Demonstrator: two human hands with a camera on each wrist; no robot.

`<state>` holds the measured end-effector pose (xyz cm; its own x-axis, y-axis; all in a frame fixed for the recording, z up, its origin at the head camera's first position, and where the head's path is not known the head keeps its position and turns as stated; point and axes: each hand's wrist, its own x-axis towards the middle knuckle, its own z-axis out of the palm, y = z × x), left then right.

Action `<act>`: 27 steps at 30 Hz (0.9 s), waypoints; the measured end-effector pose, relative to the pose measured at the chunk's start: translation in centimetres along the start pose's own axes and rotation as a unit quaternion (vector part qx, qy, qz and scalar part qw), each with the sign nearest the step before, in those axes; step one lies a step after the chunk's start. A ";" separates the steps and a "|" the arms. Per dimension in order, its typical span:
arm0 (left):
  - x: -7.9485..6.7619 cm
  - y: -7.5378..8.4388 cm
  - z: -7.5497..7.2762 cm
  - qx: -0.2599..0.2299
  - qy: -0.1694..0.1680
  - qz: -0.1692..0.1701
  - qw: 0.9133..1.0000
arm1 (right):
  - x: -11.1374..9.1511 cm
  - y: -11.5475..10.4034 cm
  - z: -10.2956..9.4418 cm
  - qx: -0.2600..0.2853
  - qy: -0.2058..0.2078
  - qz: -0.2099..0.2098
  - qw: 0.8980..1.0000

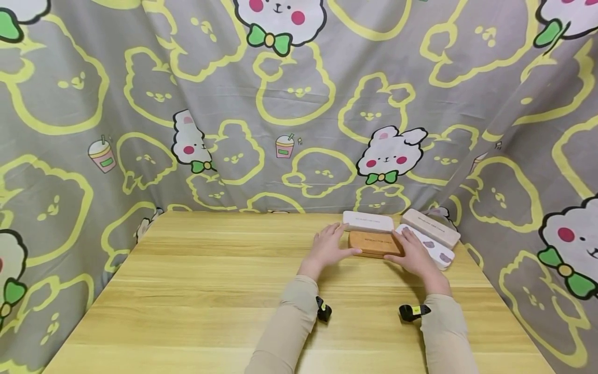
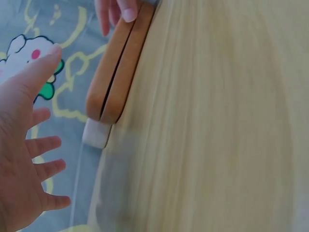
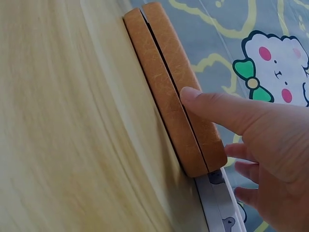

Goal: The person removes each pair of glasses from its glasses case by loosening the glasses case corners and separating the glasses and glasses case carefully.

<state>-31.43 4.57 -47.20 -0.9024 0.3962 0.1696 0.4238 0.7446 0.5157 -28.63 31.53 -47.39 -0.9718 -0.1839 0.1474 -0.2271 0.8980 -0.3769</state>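
A brown glasses case [image 1: 374, 243] lies closed on the table, its dark seam facing front. At its right end, my right hand [image 1: 413, 254] holds it with the thumb on the front near the seam and the fingers round the far side, as the right wrist view shows. Beside the left end is my left hand [image 1: 325, 248]; in the left wrist view its fingers [image 2: 48, 170] are spread and straight, apart from the case. Behind the brown case lies a white glasses case [image 1: 368, 221]. A white case with grey bear prints [image 1: 432, 246] sits under or beside my right hand, partly hidden.
A beige glasses case [image 1: 430, 228] lies slanted at the table's back right corner. The wooden table [image 1: 196, 291] ends at a patterned grey curtain [image 1: 224, 104] at the back and both sides. Black straps [image 1: 413, 311] are on both wrists.
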 end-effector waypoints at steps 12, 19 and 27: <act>1.3 1.9 1.7 0.026 -0.023 -0.009 0.999 | 0.3 0.6 0.6 -0.001 -0.004 0.008 1.000; 2.0 2.3 2.7 0.041 -0.035 -0.028 0.998 | 0.4 0.9 0.9 -0.001 -0.010 0.007 1.000; 2.4 2.4 3.4 0.049 -0.037 -0.036 0.997 | 0.5 0.8 0.8 -0.010 -0.004 0.003 1.000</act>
<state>-32.32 9.16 -48.42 -0.9243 0.3752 0.0699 0.3661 0.8199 0.4400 -29.32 31.88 -48.39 -0.9738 -0.1809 0.1381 -0.2195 0.9068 -0.3598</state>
